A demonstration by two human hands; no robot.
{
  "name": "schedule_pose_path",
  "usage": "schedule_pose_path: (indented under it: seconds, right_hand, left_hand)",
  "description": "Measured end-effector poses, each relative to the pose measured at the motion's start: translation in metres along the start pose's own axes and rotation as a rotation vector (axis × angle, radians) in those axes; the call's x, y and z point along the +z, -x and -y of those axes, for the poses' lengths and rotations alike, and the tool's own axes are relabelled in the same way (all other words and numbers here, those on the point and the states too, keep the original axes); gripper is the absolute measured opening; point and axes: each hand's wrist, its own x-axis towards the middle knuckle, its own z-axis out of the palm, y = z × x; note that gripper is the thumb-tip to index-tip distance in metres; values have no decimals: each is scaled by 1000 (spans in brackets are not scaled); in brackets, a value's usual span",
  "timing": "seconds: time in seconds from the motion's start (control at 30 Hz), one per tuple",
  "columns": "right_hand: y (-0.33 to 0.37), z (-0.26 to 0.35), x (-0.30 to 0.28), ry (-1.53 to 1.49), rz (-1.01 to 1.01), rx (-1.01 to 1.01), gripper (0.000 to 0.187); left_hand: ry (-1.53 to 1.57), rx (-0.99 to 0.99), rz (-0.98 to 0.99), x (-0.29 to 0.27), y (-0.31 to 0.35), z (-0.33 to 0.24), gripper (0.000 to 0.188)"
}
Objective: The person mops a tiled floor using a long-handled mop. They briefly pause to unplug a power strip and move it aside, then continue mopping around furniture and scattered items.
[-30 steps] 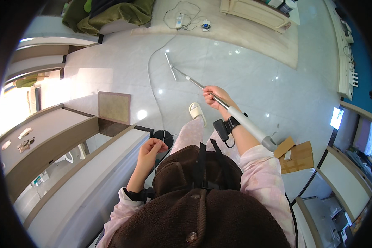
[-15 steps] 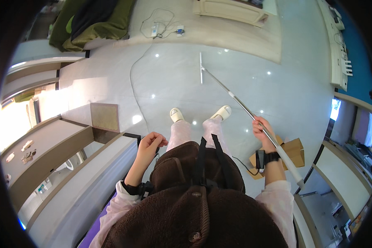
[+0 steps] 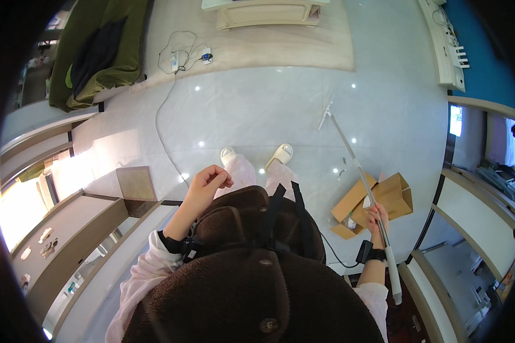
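long-handled floor wiper (image 3: 357, 164) is out on the person's right side, over the shiny gray floor (image 3: 240, 114), with its thin white head (image 3: 327, 114) far out and its thick white end (image 3: 395, 286) back near the right sleeve (image 3: 371, 297). the right hand (image 3: 376, 219) is wrapped around the metal part of the pole, with its fingers closed on it. the left hand (image 3: 210, 183) is up near the front of the fuzzy brown coat (image 3: 223, 286), with its fingers curled in. nothing can be seen in it, and it is hard to tell if the thumb and fingertips meet. the step in hand looks like guiding the wiper over the floor with just one hand. the white head is blurry, so one cannot tell if it sits flat on the floor or is lifted a bit. an open cardboard box (image 3: 399, 197) is just beside the right hand, and the pole crosses in front of it. a long gray cord (image 3: 159, 108) lies well off to the left, past two cream slippers (image 3: 282, 153). the next move seems to call for a firm right hand, a smooth push or pull, and care not to bump the box.
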Motion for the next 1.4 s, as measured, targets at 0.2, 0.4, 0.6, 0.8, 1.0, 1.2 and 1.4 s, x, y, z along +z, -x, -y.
schedule_pose_path:
  seconds: [0.2,0.4,0.6,0.8,1.0,1.2,1.4]
  right_hand:
    - [16,-19,-24,-51,-131,-86,13]
    - [40,-65,42,98,76,61,28]
    - [15,-138,174,469,163,225,56]
    - [-72,-236,318,829,379,349,60]
    - [-122,-319,413,923,431,497,6]
    - [-139,-308,424,554,342,538,14]
    - [-143,-203,346,349,238,522,19]
  left_hand:
    - [-14,-22,15,-6,-18,-15,19]
    - [-50,-30,90,-31,-48,-30,19]
    - [-26,-4,82,-81,-62,-38,19]
    - [50,-16,-62,-151,-51,-25,19]
    - [100,-38,-144,-194,-44,-10,18]
    - [99,-44,-114,-191,-54,-13,17]
    - [20,-45,-99,-165,-72,-28,20]
